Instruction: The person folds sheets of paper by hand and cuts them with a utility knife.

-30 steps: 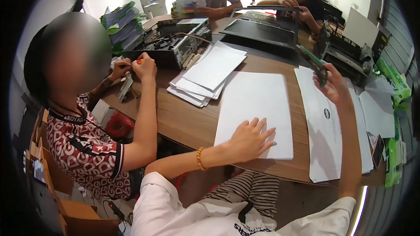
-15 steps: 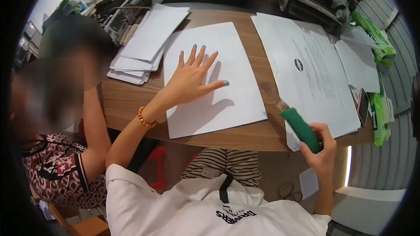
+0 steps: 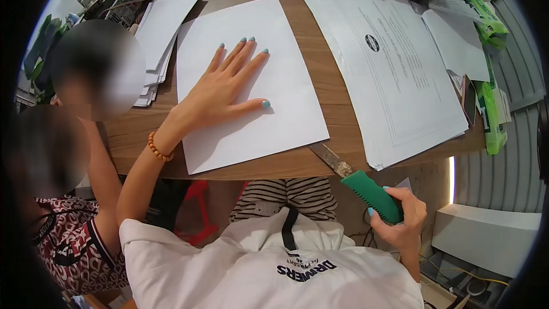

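Observation:
My left hand (image 3: 223,88) lies flat with its fingers spread on a blank white sheet (image 3: 280,120) near the table's front edge. In my right hand (image 3: 403,214) is the green handle of a knife-like tool (image 3: 372,194), held beyond the front edge of the table. Its worn, narrow metal blade points up and left, and the tip reaches over the wood close to the sheet's lower right corner. To the right lies a stack of large printed papers (image 3: 394,91).
A pile of white papers (image 3: 163,17) is at the left, beside a co-worker's arm (image 3: 103,143). Green packaging (image 3: 493,114) and a phone (image 3: 469,100) lie at the right edge. A dark device stands at the back left.
The view has tilted down to the near table edge. My right hand has come down with the tool, whose blade now points at the sheet's corner. My left hand stays on the sheet, fingers spread.

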Demonstrator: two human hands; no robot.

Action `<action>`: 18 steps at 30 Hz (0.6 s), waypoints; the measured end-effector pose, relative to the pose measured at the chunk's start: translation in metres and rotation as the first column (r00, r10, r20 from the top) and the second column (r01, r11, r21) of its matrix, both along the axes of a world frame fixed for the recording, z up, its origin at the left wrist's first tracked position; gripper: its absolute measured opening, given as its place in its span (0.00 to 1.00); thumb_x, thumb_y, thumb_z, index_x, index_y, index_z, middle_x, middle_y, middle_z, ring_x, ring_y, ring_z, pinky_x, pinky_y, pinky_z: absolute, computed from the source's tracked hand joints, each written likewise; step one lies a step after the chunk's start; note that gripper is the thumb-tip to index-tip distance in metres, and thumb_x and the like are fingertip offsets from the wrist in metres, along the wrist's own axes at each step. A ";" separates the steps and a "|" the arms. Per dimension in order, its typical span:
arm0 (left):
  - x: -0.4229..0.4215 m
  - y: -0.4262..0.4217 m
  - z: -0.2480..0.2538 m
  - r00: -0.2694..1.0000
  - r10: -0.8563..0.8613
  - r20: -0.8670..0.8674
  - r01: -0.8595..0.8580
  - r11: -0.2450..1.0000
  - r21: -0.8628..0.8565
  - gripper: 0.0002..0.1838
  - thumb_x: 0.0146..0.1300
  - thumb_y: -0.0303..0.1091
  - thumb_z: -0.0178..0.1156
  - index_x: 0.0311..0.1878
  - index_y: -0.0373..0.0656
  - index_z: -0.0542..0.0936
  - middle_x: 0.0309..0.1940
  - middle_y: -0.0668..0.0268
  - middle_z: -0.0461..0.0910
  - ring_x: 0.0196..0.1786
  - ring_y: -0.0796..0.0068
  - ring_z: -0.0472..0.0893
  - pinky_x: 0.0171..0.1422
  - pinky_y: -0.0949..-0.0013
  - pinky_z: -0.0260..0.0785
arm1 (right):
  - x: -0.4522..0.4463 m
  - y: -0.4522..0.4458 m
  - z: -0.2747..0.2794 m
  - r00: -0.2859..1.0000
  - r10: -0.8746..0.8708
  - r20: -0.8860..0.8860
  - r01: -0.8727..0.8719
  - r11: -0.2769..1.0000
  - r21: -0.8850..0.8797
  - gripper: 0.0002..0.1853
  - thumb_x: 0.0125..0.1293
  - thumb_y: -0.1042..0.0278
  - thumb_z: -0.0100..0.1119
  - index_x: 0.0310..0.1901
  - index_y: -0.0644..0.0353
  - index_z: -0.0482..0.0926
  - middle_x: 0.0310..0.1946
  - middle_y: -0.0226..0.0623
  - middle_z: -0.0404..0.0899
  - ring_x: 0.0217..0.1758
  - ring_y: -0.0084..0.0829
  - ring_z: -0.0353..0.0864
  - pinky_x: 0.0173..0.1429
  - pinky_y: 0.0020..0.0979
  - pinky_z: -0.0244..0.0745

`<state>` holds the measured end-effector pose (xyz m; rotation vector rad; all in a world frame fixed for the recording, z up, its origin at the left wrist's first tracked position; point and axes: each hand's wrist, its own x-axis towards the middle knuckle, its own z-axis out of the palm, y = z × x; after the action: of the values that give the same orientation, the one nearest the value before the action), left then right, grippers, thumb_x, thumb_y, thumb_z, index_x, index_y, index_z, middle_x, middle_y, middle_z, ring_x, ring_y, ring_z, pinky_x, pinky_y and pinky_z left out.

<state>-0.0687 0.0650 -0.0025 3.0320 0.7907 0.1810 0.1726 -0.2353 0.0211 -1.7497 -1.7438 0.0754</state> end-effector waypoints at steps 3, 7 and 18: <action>-0.001 -0.001 0.001 1.000 -0.014 0.011 0.014 1.000 0.013 0.43 0.60 0.67 0.44 0.71 0.48 0.52 0.71 0.51 0.48 0.74 0.56 0.44 0.76 0.53 0.30 | -0.001 0.000 0.001 1.000 0.006 0.007 -0.006 1.000 0.005 0.20 0.39 0.70 0.67 0.38 0.64 0.75 0.22 0.39 0.76 0.21 0.34 0.77 0.25 0.29 0.71; -0.003 -0.002 0.002 1.000 -0.011 -0.023 0.012 1.000 0.022 0.43 0.61 0.64 0.44 0.71 0.45 0.51 0.71 0.49 0.47 0.74 0.55 0.43 0.76 0.51 0.30 | 0.000 0.002 0.001 1.000 0.017 0.006 -0.017 1.000 0.011 0.21 0.40 0.71 0.68 0.39 0.65 0.75 0.23 0.39 0.77 0.22 0.34 0.77 0.26 0.29 0.72; 0.021 -0.079 0.002 0.991 0.060 0.120 -0.055 0.998 -0.045 0.42 0.61 0.56 0.50 0.66 0.28 0.55 0.67 0.42 0.53 0.72 0.47 0.50 0.72 0.46 0.38 | -0.016 -0.008 -0.011 0.999 -0.028 -0.022 0.027 0.999 -0.041 0.23 0.41 0.70 0.71 0.39 0.69 0.73 0.27 0.43 0.78 0.23 0.35 0.79 0.26 0.29 0.73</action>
<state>-0.0478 -0.0138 -0.0001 2.9285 0.8607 0.3407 0.1567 -0.2429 0.0103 -1.7950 -1.7124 0.1189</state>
